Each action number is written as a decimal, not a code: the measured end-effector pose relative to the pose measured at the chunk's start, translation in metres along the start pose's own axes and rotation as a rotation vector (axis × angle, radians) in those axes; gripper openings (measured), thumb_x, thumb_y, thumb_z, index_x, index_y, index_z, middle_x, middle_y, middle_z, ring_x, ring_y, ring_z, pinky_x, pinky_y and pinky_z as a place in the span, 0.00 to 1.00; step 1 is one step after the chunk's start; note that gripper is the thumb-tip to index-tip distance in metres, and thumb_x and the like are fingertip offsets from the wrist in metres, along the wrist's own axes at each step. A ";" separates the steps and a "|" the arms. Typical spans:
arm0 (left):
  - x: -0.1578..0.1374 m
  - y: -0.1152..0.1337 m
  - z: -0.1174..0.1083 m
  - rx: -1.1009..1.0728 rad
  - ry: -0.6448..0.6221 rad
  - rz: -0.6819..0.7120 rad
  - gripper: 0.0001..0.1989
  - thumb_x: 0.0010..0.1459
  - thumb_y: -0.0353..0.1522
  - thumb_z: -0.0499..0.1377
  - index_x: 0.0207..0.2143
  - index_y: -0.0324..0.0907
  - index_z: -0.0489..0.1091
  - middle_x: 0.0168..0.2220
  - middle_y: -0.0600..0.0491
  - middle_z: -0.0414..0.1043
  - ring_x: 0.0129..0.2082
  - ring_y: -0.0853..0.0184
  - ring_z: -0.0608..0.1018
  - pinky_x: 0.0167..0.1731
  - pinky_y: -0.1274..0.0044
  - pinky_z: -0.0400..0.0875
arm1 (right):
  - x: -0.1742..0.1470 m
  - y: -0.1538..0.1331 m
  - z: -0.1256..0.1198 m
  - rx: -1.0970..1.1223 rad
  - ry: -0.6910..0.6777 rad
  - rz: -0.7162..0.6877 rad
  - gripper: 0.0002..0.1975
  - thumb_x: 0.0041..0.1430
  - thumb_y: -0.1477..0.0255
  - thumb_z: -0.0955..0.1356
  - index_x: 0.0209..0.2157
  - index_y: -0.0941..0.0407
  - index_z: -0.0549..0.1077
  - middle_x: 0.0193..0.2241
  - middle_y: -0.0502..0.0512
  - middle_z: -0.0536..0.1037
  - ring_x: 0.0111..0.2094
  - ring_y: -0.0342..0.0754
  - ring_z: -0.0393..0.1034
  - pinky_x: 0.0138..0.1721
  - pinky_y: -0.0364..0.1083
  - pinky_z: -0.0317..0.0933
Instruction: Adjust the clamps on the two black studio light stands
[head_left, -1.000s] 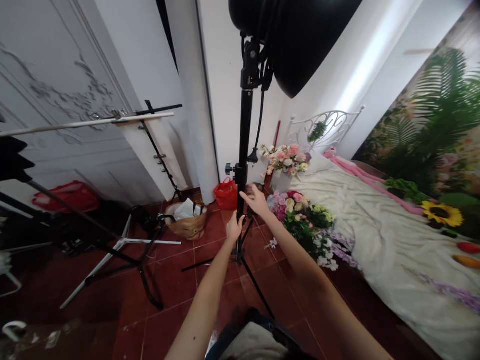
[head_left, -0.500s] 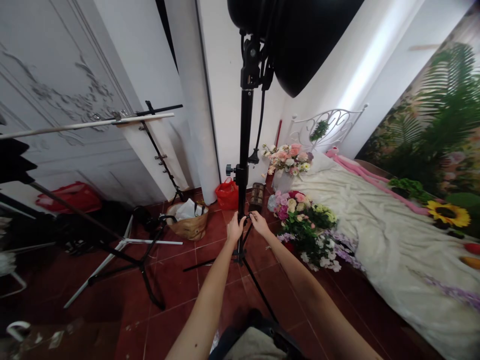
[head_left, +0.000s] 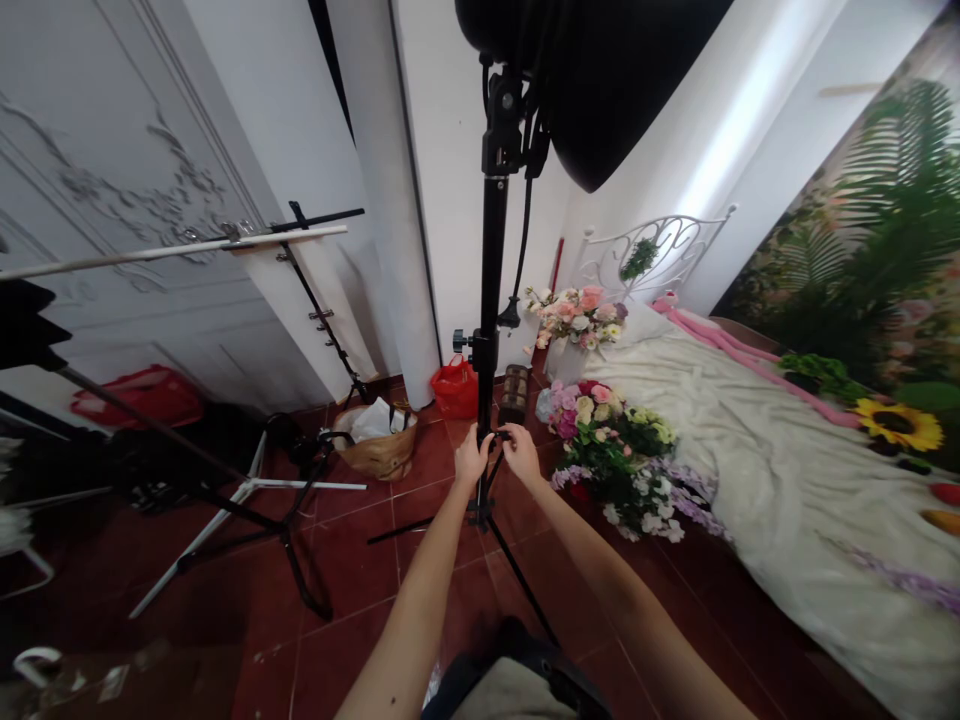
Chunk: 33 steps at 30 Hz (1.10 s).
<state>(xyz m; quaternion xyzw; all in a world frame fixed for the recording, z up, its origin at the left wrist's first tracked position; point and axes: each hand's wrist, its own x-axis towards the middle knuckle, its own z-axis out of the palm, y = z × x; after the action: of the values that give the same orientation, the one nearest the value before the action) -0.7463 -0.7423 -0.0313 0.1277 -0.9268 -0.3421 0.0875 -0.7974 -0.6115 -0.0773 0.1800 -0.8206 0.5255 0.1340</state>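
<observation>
A black light stand (head_left: 492, 250) rises upright in front of me, with a large black lamp head and reflector (head_left: 600, 90) at its top. My left hand (head_left: 471, 456) is wrapped round the lower part of the pole. On the pole's right side, my right hand (head_left: 519, 452) pinches a small dark knob (head_left: 501, 434) that its fingers partly cover. Higher up sits another knob (head_left: 460, 342) on a collar. A cable with a black plug (head_left: 510, 314) hangs beside the pole. The stand's legs (head_left: 520, 582) spread over the floor below my hands.
To the right are flower bouquets (head_left: 592, 420) and a bed with a pale cover (head_left: 675, 400). Behind the stand lie a red bag (head_left: 454, 388) and a small wooden barrel (head_left: 514, 392). A basket (head_left: 379, 456) and other stands (head_left: 277, 522) occupy the left, on red tiles (head_left: 352, 570).
Both hands stay at the same place on the stand. My right hand's fingers shift very slightly at the knob; the view moves a little.
</observation>
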 end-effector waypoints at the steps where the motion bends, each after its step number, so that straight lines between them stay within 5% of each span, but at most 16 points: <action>1: 0.000 0.000 0.001 0.000 0.005 0.004 0.24 0.61 0.47 0.46 0.55 0.46 0.60 0.47 0.48 0.73 0.45 0.62 0.76 0.43 0.76 0.67 | -0.002 -0.002 -0.002 -0.045 -0.036 -0.015 0.18 0.53 0.75 0.60 0.46 0.52 0.70 0.47 0.57 0.71 0.48 0.50 0.65 0.46 0.49 0.64; 6: 0.001 -0.002 0.003 -0.005 0.035 0.035 0.24 0.61 0.46 0.47 0.56 0.46 0.58 0.50 0.48 0.71 0.47 0.62 0.75 0.44 0.76 0.67 | -0.006 0.004 -0.003 -0.113 -0.147 0.002 0.20 0.61 0.67 0.59 0.55 0.50 0.63 0.53 0.56 0.68 0.50 0.48 0.65 0.49 0.50 0.62; 17: -0.002 0.002 -0.003 -0.021 0.015 0.029 0.24 0.61 0.46 0.47 0.55 0.45 0.60 0.49 0.47 0.72 0.47 0.62 0.75 0.44 0.76 0.67 | 0.013 0.018 -0.022 -0.058 -0.376 -0.052 0.23 0.62 0.62 0.60 0.57 0.51 0.62 0.54 0.56 0.69 0.53 0.49 0.64 0.55 0.52 0.57; 22: -0.001 0.001 -0.002 -0.016 0.016 0.026 0.24 0.61 0.46 0.47 0.55 0.46 0.60 0.47 0.48 0.73 0.45 0.62 0.76 0.42 0.76 0.68 | 0.023 0.019 -0.022 -0.086 -0.373 -0.031 0.19 0.62 0.60 0.59 0.47 0.53 0.71 0.50 0.57 0.72 0.52 0.50 0.65 0.55 0.52 0.55; 26: 0.000 0.001 0.000 -0.013 0.030 0.033 0.23 0.61 0.45 0.48 0.55 0.45 0.60 0.48 0.47 0.72 0.46 0.62 0.76 0.43 0.77 0.67 | 0.034 0.017 -0.008 -0.075 -0.343 0.183 0.22 0.60 0.55 0.58 0.27 0.56 0.73 0.27 0.54 0.77 0.33 0.48 0.70 0.41 0.45 0.62; 30: 0.000 0.001 0.000 -0.019 0.025 0.025 0.23 0.61 0.45 0.48 0.55 0.46 0.59 0.49 0.47 0.72 0.48 0.63 0.75 0.44 0.77 0.67 | 0.047 0.014 0.000 0.088 -0.485 0.595 0.26 0.59 0.53 0.59 0.14 0.56 0.64 0.10 0.48 0.63 0.14 0.41 0.57 0.22 0.40 0.56; 33: 0.000 0.002 0.000 -0.024 0.021 0.018 0.23 0.61 0.45 0.49 0.55 0.45 0.59 0.49 0.47 0.72 0.48 0.62 0.75 0.44 0.76 0.67 | 0.057 0.011 0.001 0.175 -0.561 0.687 0.25 0.59 0.56 0.60 0.14 0.55 0.61 0.07 0.45 0.58 0.10 0.38 0.49 0.15 0.39 0.49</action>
<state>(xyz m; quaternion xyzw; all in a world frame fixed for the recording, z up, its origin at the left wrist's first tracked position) -0.7466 -0.7414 -0.0300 0.1218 -0.9227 -0.3513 0.1017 -0.8536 -0.6169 -0.0626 0.0434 -0.7897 0.5379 -0.2917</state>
